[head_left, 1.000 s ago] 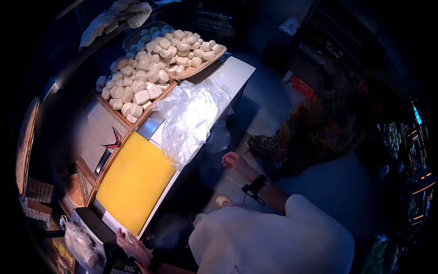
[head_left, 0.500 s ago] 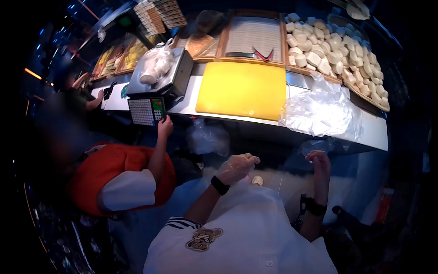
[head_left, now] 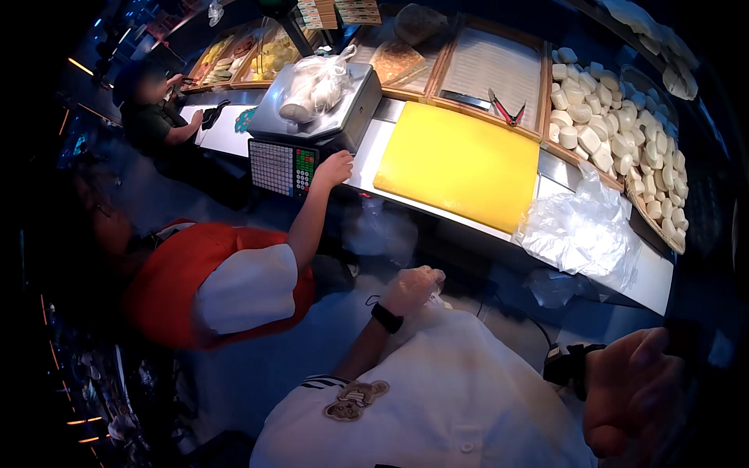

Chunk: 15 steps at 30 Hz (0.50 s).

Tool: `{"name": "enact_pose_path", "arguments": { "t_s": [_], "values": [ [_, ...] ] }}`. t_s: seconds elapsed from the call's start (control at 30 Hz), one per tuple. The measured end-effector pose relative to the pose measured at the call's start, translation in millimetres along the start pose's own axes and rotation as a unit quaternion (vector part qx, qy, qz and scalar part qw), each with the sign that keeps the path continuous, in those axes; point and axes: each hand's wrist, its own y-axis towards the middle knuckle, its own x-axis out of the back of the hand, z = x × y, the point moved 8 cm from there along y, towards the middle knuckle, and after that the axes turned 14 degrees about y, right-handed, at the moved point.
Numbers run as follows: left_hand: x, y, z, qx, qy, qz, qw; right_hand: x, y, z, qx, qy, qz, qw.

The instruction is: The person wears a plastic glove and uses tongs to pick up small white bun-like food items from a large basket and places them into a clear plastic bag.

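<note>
Both hands have shifted since the half-second before: the left hand (head_left: 412,287) now sits lower and nearer the body, and the right hand (head_left: 636,398) has dropped from up by the counter edge to the lower right corner, close to the camera. That left hand, with a dark watch (head_left: 386,317) on its wrist, has its fingers curled loosely around a clear plastic bag (head_left: 437,300) just in front of the white shirt (head_left: 437,398); the wrap is thin and hard to make out. Over on the right, the fingers hang bent and relaxed with nothing in them that I can see, a black strap (head_left: 568,365) on that wrist. Ahead of both runs the counter (head_left: 651,285), with a yellow cutting board (head_left: 460,164) lying flat on it and a crumpled heap of clear bags (head_left: 581,230) just beside the board's right end. Behind that, a tray of pale round buns (head_left: 616,140) and red-handled tongs (head_left: 505,109) on a wooden tray. To the left, a person in an orange vest (head_left: 183,273) reaches a hand (head_left: 334,168) up to the keypad of a scale (head_left: 312,129) that carries a filled bag (head_left: 314,86)
</note>
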Motion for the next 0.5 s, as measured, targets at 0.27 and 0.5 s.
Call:
{"name": "enact_pose_path", "arguments": {
  "t_s": [0.27,0.5],
  "values": [
    [31.7,65.8,2.2,-0.021,0.039,-0.01,0.999,36.1,2.4,18.1,0.059,0.022,-0.061,0.996],
    [3.9,95.7,0.3,-0.014,0.104,0.032,0.994,88.1,-33.1,74.7,0.2,0.088,-0.11,0.97]
  ]
}}
